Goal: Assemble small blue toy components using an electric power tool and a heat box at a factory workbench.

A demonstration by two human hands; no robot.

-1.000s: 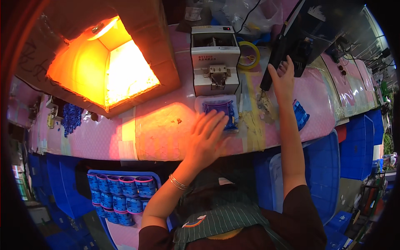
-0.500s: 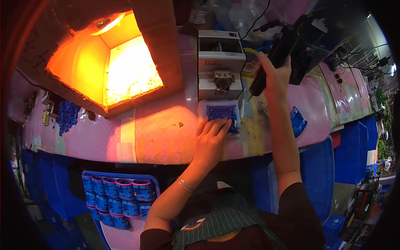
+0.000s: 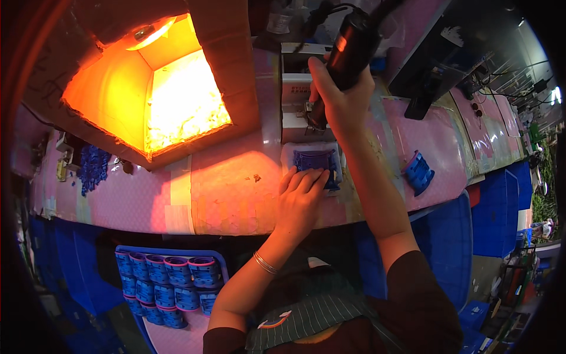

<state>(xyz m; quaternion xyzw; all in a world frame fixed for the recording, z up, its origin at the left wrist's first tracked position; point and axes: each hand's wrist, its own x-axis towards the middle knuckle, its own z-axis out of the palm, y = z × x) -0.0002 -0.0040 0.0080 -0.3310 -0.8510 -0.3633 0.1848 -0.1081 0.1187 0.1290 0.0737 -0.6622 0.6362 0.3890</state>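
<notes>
Dim scene, glaring orange lamp (image 3: 150, 35)

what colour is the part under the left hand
Blue, resting on a pale pad; the head view shows the part under the left hand.

I am at a workshop assembly station: my tabletop (image 3: 236, 194) is covered in pink sheeting, a cardboard box (image 3: 153, 88) holds a glowing heat lamp, a small grey machine (image 3: 298, 94) stands ahead, and blue crates (image 3: 454, 248) and stacked blue parts (image 3: 168, 280) surround me.
</notes>
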